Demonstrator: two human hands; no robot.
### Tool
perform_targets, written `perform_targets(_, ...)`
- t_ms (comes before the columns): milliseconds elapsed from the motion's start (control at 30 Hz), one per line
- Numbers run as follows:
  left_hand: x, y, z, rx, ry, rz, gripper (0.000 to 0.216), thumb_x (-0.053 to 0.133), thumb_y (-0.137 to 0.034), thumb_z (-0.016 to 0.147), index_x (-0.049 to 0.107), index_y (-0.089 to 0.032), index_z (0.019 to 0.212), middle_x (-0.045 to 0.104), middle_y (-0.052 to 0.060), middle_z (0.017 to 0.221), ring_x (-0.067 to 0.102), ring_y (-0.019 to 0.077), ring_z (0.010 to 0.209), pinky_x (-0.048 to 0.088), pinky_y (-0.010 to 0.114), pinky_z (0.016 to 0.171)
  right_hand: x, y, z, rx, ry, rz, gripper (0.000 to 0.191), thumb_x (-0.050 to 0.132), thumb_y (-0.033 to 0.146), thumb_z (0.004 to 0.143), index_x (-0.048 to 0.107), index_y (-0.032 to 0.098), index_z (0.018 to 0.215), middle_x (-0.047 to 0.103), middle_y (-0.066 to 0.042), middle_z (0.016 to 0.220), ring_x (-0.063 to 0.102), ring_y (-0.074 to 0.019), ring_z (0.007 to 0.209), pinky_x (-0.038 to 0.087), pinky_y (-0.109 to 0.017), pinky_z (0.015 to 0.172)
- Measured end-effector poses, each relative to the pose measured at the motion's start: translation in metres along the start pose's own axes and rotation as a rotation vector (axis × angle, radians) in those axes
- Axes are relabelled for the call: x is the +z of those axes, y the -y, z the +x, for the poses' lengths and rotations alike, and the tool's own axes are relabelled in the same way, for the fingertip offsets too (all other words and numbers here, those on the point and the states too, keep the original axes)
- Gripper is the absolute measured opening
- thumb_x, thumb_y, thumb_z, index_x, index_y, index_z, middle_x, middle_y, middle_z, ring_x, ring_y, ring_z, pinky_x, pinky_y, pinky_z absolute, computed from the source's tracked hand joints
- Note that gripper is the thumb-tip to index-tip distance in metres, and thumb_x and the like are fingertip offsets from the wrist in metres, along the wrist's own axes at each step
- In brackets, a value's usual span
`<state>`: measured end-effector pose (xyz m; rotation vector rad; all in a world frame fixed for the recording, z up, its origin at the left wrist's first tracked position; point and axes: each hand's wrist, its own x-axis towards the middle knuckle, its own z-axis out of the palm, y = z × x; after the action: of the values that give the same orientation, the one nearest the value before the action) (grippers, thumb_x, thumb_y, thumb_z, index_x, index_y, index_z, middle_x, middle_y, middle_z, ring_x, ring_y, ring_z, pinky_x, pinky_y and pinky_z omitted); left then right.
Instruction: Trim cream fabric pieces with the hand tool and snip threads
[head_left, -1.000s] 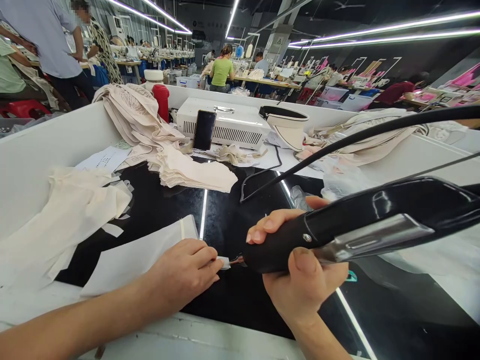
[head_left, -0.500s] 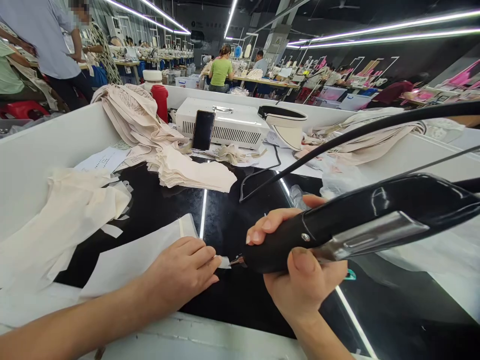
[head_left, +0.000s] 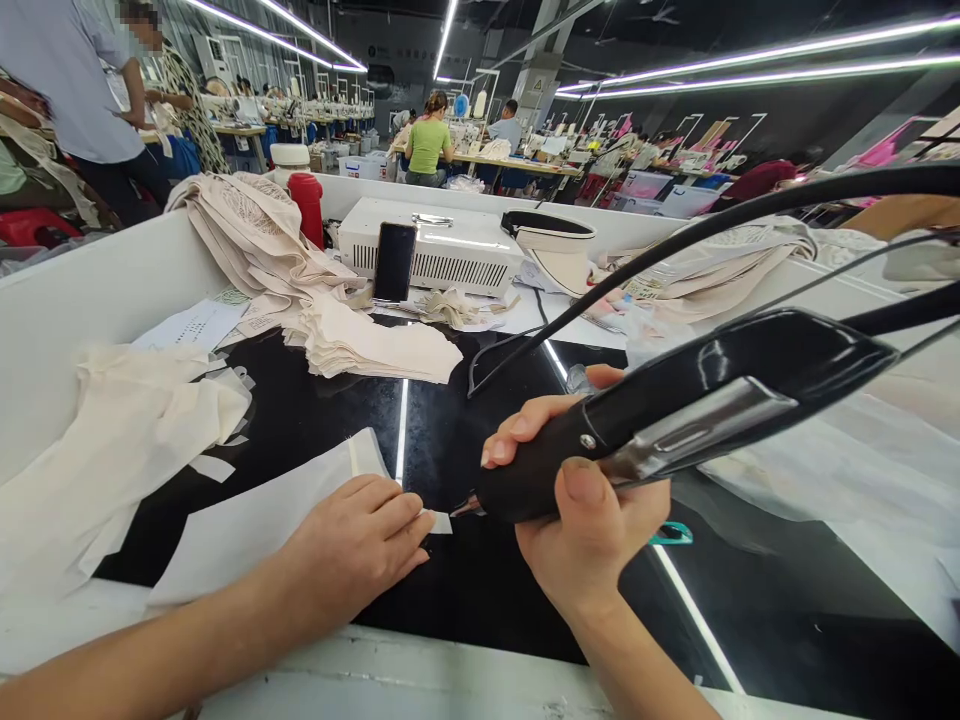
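My left hand (head_left: 367,535) lies on a white sheet-like piece (head_left: 247,510) on the black glossy tabletop, fingers together and curled over its right end. From under the fingertips a narrow pale strip (head_left: 442,523) sticks out. My right hand (head_left: 592,530) is wrapped round a thick black handheld tool (head_left: 645,410) with a metal lever along its side and the thumb by that lever. Its pointed copper-coloured tip (head_left: 466,506) is at the strip's end; whether they touch I cannot tell. Behind my right hand lies a small teal-handled item (head_left: 675,533).
Cream cut pieces (head_left: 367,340) are stacked at the back, more (head_left: 150,420) at the left. A white vented box (head_left: 435,245), phone (head_left: 395,262), red bottle (head_left: 306,208) and visor (head_left: 551,245) stand behind. A black cable (head_left: 675,240) arcs across the right. Other people work beyond.
The view has shifted slightly, and things appear further left. The black tool has moved up and back a little in my right hand, its tip slightly higher. My left hand stays on the white piece.
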<state>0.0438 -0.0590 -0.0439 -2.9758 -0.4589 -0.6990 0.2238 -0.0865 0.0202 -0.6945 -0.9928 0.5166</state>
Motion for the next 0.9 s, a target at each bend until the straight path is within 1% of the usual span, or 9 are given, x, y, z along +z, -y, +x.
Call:
perform_targets(233,-0.0008,-0.0025,0.0018,-0.002,0.0,0.004,0.016,0.058,-0.02,0.101,0.061,-0.014,0.115,0.068,0.007,0.1,0.065,0.0243,0.088,0.054,0.038,0.072,-0.0025,-0.0014,-0.0016,-0.003,0.045,0.02,0.047,0.082,0.036,0.086,0.056,0.025,0.124,0.068,0.003,0.083,0.065,-0.014,0.06,0.055,-0.028,0.054)
perform_targets(533,-0.0016,-0.0025,0.0046,0.005,-0.028,0.016,0.017,0.05,-0.019,0.104,0.061,-0.013,0.115,0.068,0.007,0.098,0.064,0.0228,0.086,0.054,0.036,0.071,-0.0017,-0.0011,-0.001,-0.007,0.034,-0.004,0.049,0.082,0.039,0.084,0.055,0.026,0.123,0.067,0.002,0.081,0.064,-0.0152,0.057,0.054,-0.029,0.051)
perform_targets(733,-0.0004,-0.0038,0.0032,0.007,-0.009,0.019,0.017,0.057,-0.018,0.101,0.061,-0.012,0.116,0.068,0.007,0.1,0.065,0.0244,0.086,0.054,0.037,0.069,-0.0015,0.0013,-0.0026,0.0,0.048,-0.042,0.04,0.077,0.033,0.089,0.056,0.028,0.123,0.067,0.003,0.083,0.063,-0.0146,0.059,0.054,-0.029,0.053)
perform_targets(900,0.0008,0.0005,0.0018,0.007,-0.019,0.015,0.018,0.06,-0.018,0.099,0.06,-0.012,0.116,0.068,0.006,0.099,0.065,0.0245,0.087,0.056,0.038,0.073,-0.0016,0.0036,-0.0029,0.013,0.027,-0.004,0.043,0.08,0.035,0.087,0.057,0.027,0.123,0.067,0.003,0.082,0.064,-0.0144,0.059,0.055,-0.029,0.054)
